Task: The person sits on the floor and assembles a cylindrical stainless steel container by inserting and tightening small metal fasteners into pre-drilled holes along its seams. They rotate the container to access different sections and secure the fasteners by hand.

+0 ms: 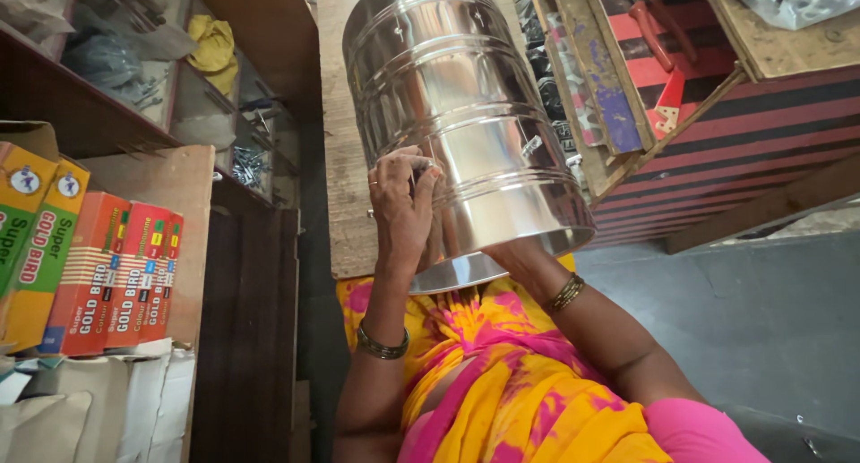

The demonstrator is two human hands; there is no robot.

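Observation:
A large shiny steel drum (457, 114) with ribbed bands is held tilted in front of me, its base toward my body. My left hand (403, 203) presses flat against its lower left side, fingers spread over the metal. My right hand (524, 257) reaches under the drum's bottom rim. Only its wrist, with a gold bangle, shows; the fingers are hidden behind the base. My yellow and pink garment (502, 391) lies below the drum.
A wooden board (345, 158) lies behind the drum. On a shelf at the left stand coloured cardboard boxes (107, 275), with white boxes (116, 409) below them. Racks of hardware (179, 78) are at the upper left. A red and black striped cloth (735, 132) and grey floor (761, 320) are on the right.

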